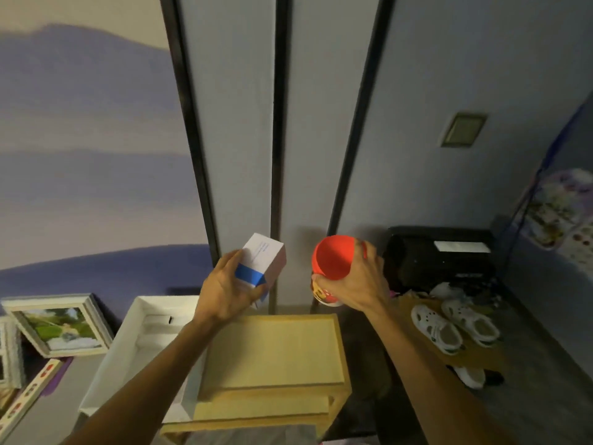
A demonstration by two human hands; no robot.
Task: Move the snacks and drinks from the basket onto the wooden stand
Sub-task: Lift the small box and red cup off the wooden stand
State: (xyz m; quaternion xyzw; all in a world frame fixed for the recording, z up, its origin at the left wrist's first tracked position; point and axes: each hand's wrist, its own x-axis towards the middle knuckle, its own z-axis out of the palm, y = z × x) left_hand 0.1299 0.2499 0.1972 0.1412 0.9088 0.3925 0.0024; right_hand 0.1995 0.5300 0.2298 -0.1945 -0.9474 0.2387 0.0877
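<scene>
My left hand [224, 290] grips a white carton with a blue band [264, 263], tilted, held above the far left edge of the wooden stand [276, 354]. My right hand [356, 284] holds a snack cup with a red lid [332, 256], lid turned toward me, above the stand's far right corner. The stand's light wooden top is bare and has a raised rim. A white basket [134, 342] sits just left of the stand, partly hidden by my left forearm; its visible inside shows no items.
Framed pictures [59, 326] lie on the surface at the left. White clogs [449, 322] and a black box [439, 255] sit on the floor to the right. A wall with dark vertical strips [279, 155] rises right behind the stand.
</scene>
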